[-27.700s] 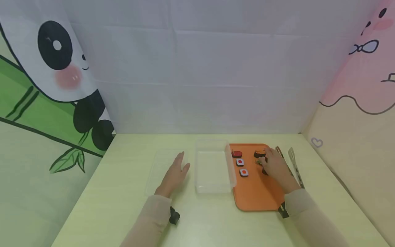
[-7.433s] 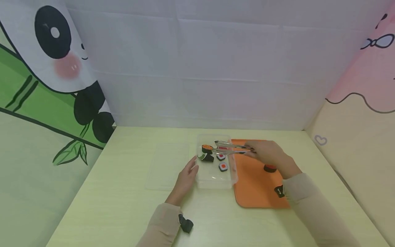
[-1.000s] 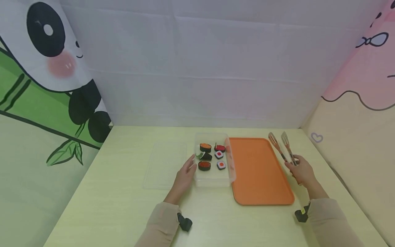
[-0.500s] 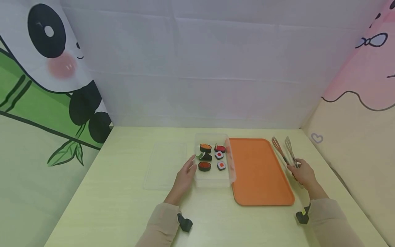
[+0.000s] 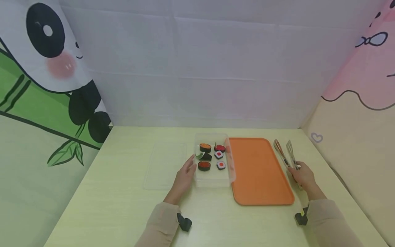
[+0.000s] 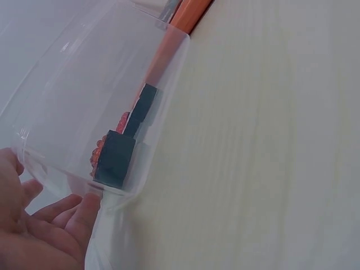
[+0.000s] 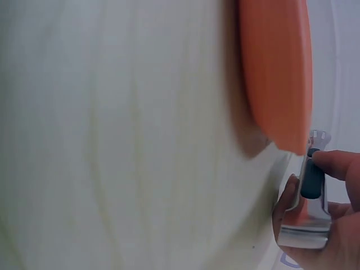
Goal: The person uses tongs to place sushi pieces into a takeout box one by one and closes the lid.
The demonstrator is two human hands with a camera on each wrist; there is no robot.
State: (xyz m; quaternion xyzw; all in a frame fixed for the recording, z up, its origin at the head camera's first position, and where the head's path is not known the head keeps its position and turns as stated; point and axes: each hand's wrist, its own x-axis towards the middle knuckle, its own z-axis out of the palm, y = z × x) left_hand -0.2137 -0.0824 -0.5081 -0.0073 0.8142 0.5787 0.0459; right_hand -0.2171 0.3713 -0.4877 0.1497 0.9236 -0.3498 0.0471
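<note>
A clear plastic container point(image 5: 213, 181) stands mid-table with several sushi pieces inside: an orange-topped gunkan point(image 5: 205, 147), a red-topped gunkan point(image 5: 204, 166), a hand roll with green leaf point(image 5: 205, 156), a red sushi piece point(image 5: 219, 148) and two maki rolls with red centres point(image 5: 220, 165). My left hand point(image 5: 184, 175) touches the container's left wall with its fingertips; in the left wrist view those fingers point(image 6: 84, 216) lie against the outside. To the right of the orange tray point(image 5: 260, 171), my right hand point(image 5: 303, 175) holds metal tongs point(image 5: 287, 154), whose arms are spread and point away. The right wrist view shows the tongs' dark grip pad point(image 7: 313, 180) under a finger.
A clear flat lid point(image 5: 165, 166) lies on the table left of the container. The orange tray bears nothing and its left edge meets the container. A pale cloth wall point(image 5: 197, 85) rises behind the table point(image 5: 123, 192), with printed walls on both sides.
Sushi pieces that lay on the tray 27.7 seconds ago are now in the container. Over the last second the tongs and right hand shift slightly toward me. The left hand stays put.
</note>
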